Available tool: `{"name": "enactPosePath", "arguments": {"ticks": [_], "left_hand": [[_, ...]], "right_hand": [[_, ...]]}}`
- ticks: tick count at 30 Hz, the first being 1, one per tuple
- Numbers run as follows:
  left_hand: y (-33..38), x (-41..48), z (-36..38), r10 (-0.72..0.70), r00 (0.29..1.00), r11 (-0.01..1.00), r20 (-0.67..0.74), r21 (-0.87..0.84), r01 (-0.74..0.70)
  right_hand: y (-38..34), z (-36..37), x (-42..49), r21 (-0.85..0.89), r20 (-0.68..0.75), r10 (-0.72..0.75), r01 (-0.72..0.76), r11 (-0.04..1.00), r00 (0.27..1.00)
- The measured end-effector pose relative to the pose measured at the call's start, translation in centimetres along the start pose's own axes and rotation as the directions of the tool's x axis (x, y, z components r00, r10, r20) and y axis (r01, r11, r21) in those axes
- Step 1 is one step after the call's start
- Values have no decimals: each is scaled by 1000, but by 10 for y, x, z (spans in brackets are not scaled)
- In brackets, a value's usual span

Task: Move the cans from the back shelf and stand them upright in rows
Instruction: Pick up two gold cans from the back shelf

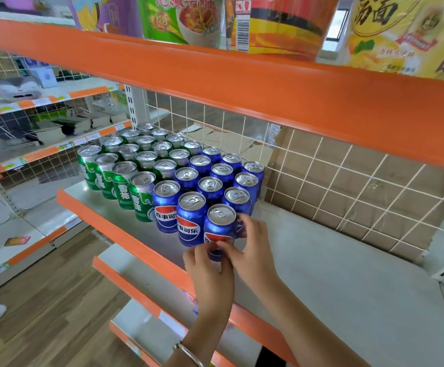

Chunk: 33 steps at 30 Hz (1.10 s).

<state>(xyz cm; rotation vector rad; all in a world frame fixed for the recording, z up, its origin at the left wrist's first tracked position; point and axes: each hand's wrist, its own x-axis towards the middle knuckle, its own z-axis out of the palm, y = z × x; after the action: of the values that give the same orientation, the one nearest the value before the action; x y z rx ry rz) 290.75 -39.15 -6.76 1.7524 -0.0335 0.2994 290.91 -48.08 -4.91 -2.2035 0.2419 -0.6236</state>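
Two hands clamp one smooth blue can (219, 226), upright at the near right corner of the block: left hand (211, 274) pinching its lower front, right hand (254, 250) curled round its side. Glossy blue cans (191, 215) and green cans (121, 189), silver-topped, stand in rows on the pale shelf (334, 266), bare rightward up to the wire grid (348, 178).

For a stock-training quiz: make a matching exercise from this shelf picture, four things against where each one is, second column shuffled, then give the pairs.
Things
1. green aluminium drink cans
2. frontmost blue aluminium cola can
3. white wire grid panel
4. yellow noodle packet

Places
a. on the orange-edged upper shelf
b. gripped by the left hand and the right hand
c. left part of the standing block
d. upright behind all the cans

Pairs: 1-c, 2-b, 3-d, 4-a
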Motion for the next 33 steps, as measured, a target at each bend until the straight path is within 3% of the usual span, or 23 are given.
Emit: {"name": "enactPosePath", "arguments": {"ticks": [4, 8, 10, 14, 17, 20, 24, 29, 33], "left_hand": [[18, -15, 18, 36, 999, 998, -17, -50, -37], [41, -30, 43, 69, 971, 996, 231, -64, -56], [55, -40, 58, 54, 907, 998, 418, -45, -39], [69, -46, 83, -7, 759, 1000, 651, -12, 20], [85, -68, 107, -27, 649, 997, 760, -27, 74], [106, -107, 134, 24, 517, 999, 855, -39, 17], [138, -179, 164, 125, 381, 989, 916, -85, -120], [167, -271, 190, 299, 341, 946, 891, -232, -225], [191, -337, 207, 261, 290, 958, 921, -210, -196]], "right_hand": [[6, -24, -3, 12, -55, 8, -8, 1000, 998], [24, -72, -16, 11, -140, 123, -123, 992, 982], [38, -107, -27, 22, -161, 224, -224, 974, 961], [55, -171, -52, 52, -152, 340, -336, 940, 928], [68, -224, -87, -3, -178, 404, -411, 912, 897], [78, -275, -130, -38, -213, 436, -454, 890, 874], [89, -335, -192, -19, -318, 486, -518, 855, 814], [92, -402, -263, 15, -444, 543, -600, 800, 713], [91, -448, -315, 83, -505, 600, -657, 749, 621]]}}
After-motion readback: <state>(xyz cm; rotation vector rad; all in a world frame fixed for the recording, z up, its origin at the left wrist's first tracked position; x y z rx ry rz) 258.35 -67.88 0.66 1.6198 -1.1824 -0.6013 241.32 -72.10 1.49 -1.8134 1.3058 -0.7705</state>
